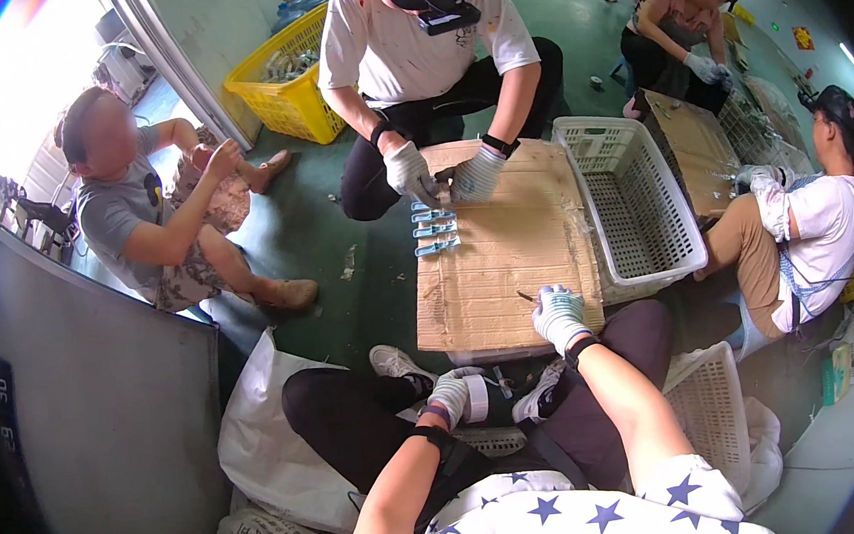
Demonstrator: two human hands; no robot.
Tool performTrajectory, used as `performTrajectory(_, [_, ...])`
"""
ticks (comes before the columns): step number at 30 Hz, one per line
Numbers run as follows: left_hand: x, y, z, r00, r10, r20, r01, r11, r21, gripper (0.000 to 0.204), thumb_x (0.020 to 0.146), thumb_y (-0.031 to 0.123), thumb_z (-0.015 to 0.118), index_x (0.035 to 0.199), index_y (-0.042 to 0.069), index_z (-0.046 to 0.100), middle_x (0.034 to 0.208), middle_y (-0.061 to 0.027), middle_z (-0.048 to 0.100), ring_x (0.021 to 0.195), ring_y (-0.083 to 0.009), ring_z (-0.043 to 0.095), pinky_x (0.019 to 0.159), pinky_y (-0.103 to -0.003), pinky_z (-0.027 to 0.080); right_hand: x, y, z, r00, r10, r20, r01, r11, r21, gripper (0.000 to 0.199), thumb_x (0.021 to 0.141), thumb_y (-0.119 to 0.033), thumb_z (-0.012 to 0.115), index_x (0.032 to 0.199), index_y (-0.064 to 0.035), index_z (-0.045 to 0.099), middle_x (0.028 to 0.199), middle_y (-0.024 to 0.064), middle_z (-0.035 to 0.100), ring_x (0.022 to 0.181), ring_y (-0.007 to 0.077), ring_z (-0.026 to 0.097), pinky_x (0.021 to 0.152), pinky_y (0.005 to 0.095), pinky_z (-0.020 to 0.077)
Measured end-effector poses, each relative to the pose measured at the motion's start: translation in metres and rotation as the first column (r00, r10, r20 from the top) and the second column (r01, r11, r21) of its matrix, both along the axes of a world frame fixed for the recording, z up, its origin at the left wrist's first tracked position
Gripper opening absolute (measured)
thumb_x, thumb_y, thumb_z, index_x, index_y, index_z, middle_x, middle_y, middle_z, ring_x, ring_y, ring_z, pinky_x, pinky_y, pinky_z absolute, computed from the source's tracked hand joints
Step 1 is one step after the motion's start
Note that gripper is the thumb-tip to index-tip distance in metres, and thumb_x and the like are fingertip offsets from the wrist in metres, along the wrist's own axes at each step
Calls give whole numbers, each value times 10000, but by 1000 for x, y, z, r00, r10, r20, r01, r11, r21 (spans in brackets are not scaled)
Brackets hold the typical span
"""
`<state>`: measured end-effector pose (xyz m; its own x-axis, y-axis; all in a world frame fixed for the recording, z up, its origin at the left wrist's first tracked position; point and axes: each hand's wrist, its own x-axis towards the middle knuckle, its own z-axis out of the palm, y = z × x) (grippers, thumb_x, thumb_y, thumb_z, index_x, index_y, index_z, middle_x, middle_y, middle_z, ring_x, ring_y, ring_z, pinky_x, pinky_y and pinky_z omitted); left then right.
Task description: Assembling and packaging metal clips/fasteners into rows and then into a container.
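Apparently Slim Dark Piece [527,296] Sits at the Right Hand [560,318]

Low over the near right part of the cardboard-topped surface [507,261], the gloved right hand has its fingers curled inward, seemingly pinching one end of the slim dark piece, which points away toward the left. Its material is too small to make out; by its thinness it is probably light, and perhaps easily snapped or dropped, so a fingertip hold near one end suits it, though the knit glove may dull the feel.

The left hand [449,396] is down between the legs, below the near edge of the surface, beside a white band-shaped item [476,400]. Whether its fingers grip that item or merely rest against it cannot be told.

Near the far left corner, blue clips [435,231] lie in a row; they look like stiff, light plastic. A co-worker [410,47] crouches over that end, crowding it. A white plastic crate [660,276] stands along the right side, and the wearer's right knee [645,335] rises by the near right corner, limiting room there. At the left lies a white sack [278,409].
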<state>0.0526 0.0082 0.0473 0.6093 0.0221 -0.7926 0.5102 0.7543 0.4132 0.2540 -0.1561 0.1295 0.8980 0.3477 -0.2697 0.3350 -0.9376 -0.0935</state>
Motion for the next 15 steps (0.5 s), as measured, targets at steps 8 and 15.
performTrajectory(8, [1,2,-15,998,-29,50,25,996,84,149,852,16,556,955,49,658,867,-116,678,712,-256,650,675,-398,551,2,2,-2,1000,24,16,-24,1000,-5,350,798,-267,581,1101,-93,574,1122,140,580,1048,301,567,893,485,410])
performTrajectory(15, [6,-12,11,858,-513,35,384,684,620,229,830,195,584,988,52,665,961,-74,652,875,-193,603,767,-301,475,-1,-23,6,995,44,88,-43,999,-7,279,761,-263,598,959,-76,658,994,160,647,915,306,644,754,436,524])
